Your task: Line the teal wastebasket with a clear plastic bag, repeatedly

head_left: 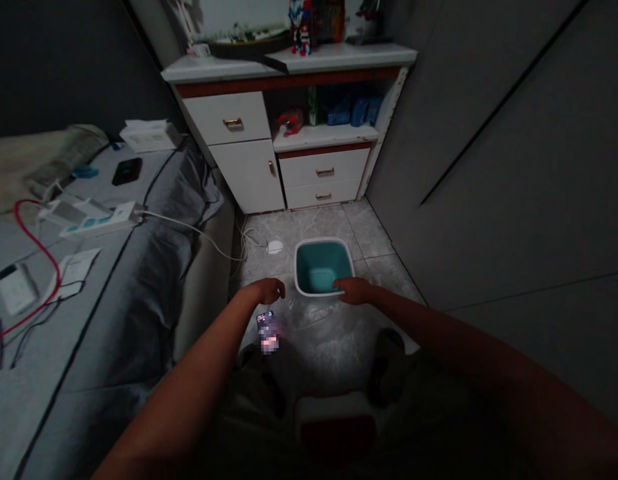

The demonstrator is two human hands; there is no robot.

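A teal basin (316, 265) with a pale rim stands upright on the grey tiled floor; nothing shows inside it. My right hand (353, 291) is closed on the basin's near right rim, with the fingers reaching over the edge. To the left of the basin, apart from it, my left hand (269, 291) hangs above the floor with its fingers curled; whether it holds anything is too small to tell. Just below my left hand lies a phone (267, 332) with a lit screen.
At the left is a bed (153, 280) with a power strip (106, 221), cables and a dark phone (127, 171). A white cabinet (236, 177) stands ahead, a grey wall (513, 200) at the right. A white cable (203, 235) runs down to the floor.
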